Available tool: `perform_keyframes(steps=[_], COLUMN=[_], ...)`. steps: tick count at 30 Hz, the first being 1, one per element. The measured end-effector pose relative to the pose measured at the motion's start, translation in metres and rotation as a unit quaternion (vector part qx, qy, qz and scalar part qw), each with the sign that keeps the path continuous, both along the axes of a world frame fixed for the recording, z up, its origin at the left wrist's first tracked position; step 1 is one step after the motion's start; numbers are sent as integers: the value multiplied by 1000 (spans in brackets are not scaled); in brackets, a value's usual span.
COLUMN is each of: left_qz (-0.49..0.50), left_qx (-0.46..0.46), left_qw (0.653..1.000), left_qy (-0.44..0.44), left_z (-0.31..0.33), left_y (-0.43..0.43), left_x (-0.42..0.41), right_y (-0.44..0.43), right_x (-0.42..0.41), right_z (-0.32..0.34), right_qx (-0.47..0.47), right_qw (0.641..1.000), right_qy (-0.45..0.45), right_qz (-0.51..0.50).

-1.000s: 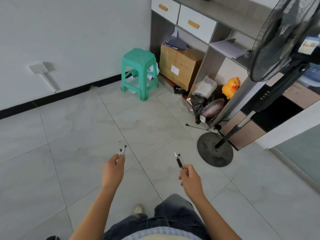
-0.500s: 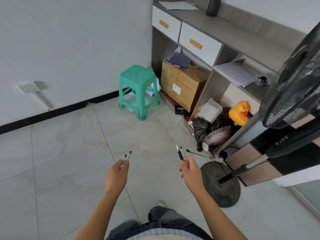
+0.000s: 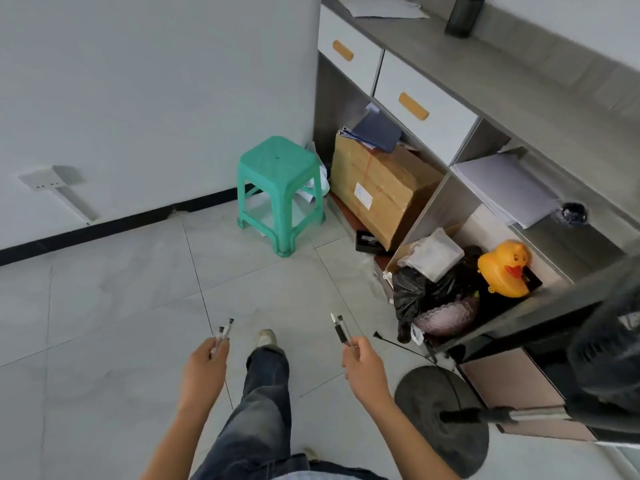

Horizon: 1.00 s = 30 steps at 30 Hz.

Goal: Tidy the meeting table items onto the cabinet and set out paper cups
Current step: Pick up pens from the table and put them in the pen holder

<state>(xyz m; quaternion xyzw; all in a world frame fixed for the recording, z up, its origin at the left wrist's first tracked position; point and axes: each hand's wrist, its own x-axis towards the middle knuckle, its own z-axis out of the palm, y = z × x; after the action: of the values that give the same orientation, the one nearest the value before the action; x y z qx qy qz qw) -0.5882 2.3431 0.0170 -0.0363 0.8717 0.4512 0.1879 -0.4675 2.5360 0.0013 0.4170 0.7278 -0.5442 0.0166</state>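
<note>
My left hand (image 3: pixel 205 367) is closed around two clear pens (image 3: pixel 224 331) whose tips point up and away. Two dark-barrelled pens (image 3: pixel 340 328) stick out of my right hand (image 3: pixel 363 367), held the same way. Both hands hover over the tiled floor at about waist height. The grey cabinet top (image 3: pixel 485 60) runs along the upper right, well ahead of my hands. On it stand a black mesh pen holder (image 3: pixel 464 13) and some white sheets of paper (image 3: pixel 381 6). No paper cups are in view.
A green plastic stool (image 3: pixel 278 188) stands by the wall. Under the cabinet sit a cardboard box (image 3: pixel 381 188), black bags (image 3: pixel 426 296) and a yellow duck toy (image 3: pixel 505 268). A standing fan's round base (image 3: pixel 441 417) and head (image 3: pixel 606 358) crowd the right side.
I have walked closer to the cabinet; it, the stool and the fan now look larger and nearer. One leg has stepped forward. Both hands keep their pens.
</note>
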Motion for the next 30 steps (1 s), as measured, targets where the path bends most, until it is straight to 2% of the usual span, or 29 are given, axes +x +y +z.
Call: perform_keyframes(steps=[7,14,18,23,30], left_qz=[-20,-58,-107,-168,-172], left_qx=[-1,39,38,20,22], left_qw=[1000,997,993,985,984], left_qy=[1,31,9,-20,49], left_z=[2,21,15,0,23], left_y=[69,152,200,270,395], left_x=[-120,-256,-288,-313,-383], right_y=[63,125,151,211,344], right_x=[-97,-210,-240,-264,-350], right_z=[1,18,24,25,68], right_qx=[18,27,21,21,47], right_qw=[1000,998,997,987,982], right_qy=[-16,-4,-16,0,99], right_qz=[-18,-64,-71,-159,-151])
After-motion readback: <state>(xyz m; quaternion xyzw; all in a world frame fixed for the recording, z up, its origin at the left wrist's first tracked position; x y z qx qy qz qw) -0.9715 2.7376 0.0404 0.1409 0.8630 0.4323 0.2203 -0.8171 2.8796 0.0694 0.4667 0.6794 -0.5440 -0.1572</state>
